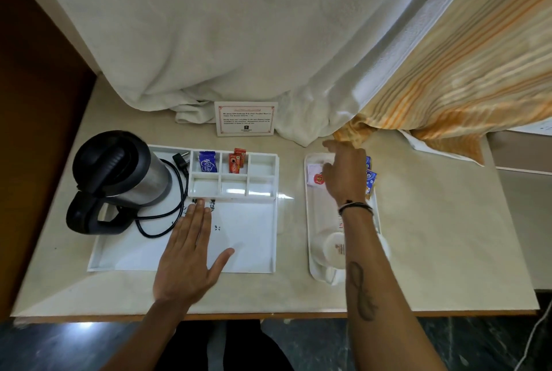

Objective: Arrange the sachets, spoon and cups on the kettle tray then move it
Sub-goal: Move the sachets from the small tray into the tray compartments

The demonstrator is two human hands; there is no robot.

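The white kettle tray [248, 251] lies on the table with a black and steel kettle [119, 173] at its left. Its back compartments hold a blue sachet [206, 162] and red sachets [236, 161]. My left hand [191, 254] rests flat and open on the tray's paper liner. To the right lies a small white tray [316, 221] with white sachets [315, 175], blue sachets [370, 178] and white cups [333, 246]. My right hand [343, 173] reaches over the small tray's far end, fingers down on the sachets; whether it holds one is hidden. No spoon is visible.
A white printed card [245, 118] stands behind the kettle tray. White cloth [209, 42] and a striped orange curtain [463, 72] hang onto the table's back. The kettle's black cord [176, 191] loops over the tray. The table's front edge [268, 315] is near me.
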